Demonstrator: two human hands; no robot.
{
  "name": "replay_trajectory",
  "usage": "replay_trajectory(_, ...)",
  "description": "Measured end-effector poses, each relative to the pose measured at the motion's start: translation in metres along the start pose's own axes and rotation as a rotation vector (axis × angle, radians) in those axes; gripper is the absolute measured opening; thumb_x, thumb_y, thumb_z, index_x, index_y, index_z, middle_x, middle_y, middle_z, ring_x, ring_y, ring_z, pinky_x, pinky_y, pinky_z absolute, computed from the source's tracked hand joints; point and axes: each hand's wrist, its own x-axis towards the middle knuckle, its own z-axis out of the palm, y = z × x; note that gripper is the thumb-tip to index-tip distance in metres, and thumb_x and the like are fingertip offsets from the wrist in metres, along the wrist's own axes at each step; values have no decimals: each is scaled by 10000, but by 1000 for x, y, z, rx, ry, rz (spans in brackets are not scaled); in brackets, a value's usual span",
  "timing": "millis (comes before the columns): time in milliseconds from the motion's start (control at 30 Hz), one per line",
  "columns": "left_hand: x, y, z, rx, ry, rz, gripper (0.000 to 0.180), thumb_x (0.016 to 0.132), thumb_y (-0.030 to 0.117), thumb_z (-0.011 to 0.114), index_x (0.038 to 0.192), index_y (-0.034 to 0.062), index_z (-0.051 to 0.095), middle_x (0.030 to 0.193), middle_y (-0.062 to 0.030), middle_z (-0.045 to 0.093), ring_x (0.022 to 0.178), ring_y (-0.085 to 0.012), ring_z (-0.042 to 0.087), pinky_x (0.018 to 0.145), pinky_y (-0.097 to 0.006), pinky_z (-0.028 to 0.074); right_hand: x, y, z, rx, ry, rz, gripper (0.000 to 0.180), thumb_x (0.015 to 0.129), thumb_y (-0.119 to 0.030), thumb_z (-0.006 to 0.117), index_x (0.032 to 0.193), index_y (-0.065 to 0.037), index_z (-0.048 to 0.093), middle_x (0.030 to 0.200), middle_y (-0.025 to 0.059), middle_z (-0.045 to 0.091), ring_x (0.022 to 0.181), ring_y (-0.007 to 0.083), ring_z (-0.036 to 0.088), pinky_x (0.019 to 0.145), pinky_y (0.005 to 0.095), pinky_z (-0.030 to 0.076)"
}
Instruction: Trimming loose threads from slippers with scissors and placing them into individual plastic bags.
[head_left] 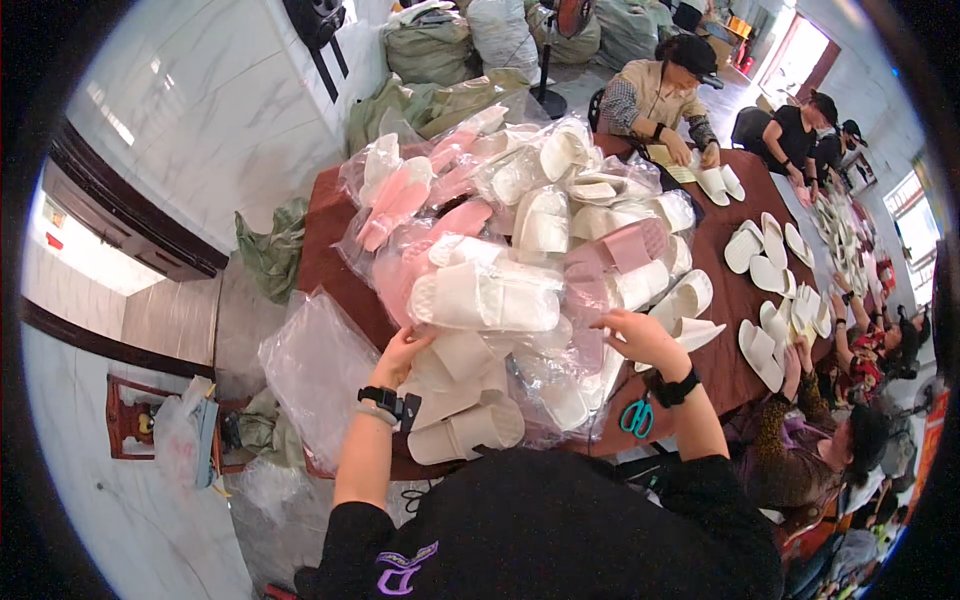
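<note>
A pair of white slippers (485, 303) in a clear plastic bag lies across the front of a heap of bagged slippers. My left hand (405, 355) is closed at the near left end of this pair, its fingertips at the bag's edge. To the right, my right hand (643, 338) has its fingers bent at the clear plastic (590, 300) of the bag; how firmly they grip it cannot be made out. Below my left hand, unbagged white slippers (468, 428) lie at the table's near edge. Teal-handled scissors (637, 418) rest beside my right forearm.
Bagged white and pink slippers (398, 205) are heaped on the brown-covered table (325, 225). Flat clear bags (318, 365) hang over its left edge. Loose white slippers (768, 275) lie further right. Across the table, a person (660, 100) handles slippers; other people work along the right side.
</note>
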Motion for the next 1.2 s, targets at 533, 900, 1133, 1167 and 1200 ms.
replay_trajectory(533, -35, 90, 37, 116, 275, 441, 149, 786, 92, 667, 870, -30, 669, 677, -15, 608, 614, -60, 527, 541, -201, 415, 166, -48, 25, 344, 363, 50, 343, 763, -180, 624, 1098, -114, 591, 1016, 175, 586, 909, 332, 585, 777, 391, 473)
replay_trajectory(900, -132, 297, 60, 271, 205, 887, 104, 834, 72, 627, 903, 12, 675, 862, -46, 663, 622, -43, 506, 556, -184, 400, 102, 9, -35, 176, 734, 294, 183, 842, -157, 555, 1003, -157, 641, 913, 69, 618, 782, 283, 609, 665, 372, 483)
replay_trajectory(1133, -175, 335, -7, -80, 368, 1010, 198, 886, 131, 574, 1031, -3, 590, 1024, -67, 638, 656, -44, 507, 542, -174, 391, 112, 20, -9, 215, 671, 344, 188, 831, -160, 569, 1005, -147, 639, 912, 66, 615, 805, 270, 608, 665, 367, 473)
replay_trajectory(1167, -182, 333, -24, -87, 427, 991, 209, 896, 140, 561, 1052, 1, 574, 1039, -68, 632, 651, -42, 496, 536, -175, 385, 111, 25, -7, 181, 678, 356, 192, 830, -157, 568, 1008, -143, 638, 915, 68, 615, 812, 271, 607, 672, 367, 472)
replay_trajectory(1200, -181, 324, -67, -5, 444, 911, 215, 898, 158, 560, 1055, 12, 570, 1040, -63, 629, 636, -45, 486, 533, -179, 385, 115, 26, -3, 152, 681, 358, 196, 828, -153, 568, 1012, -139, 636, 918, 69, 615, 819, 272, 606, 680, 368, 471)
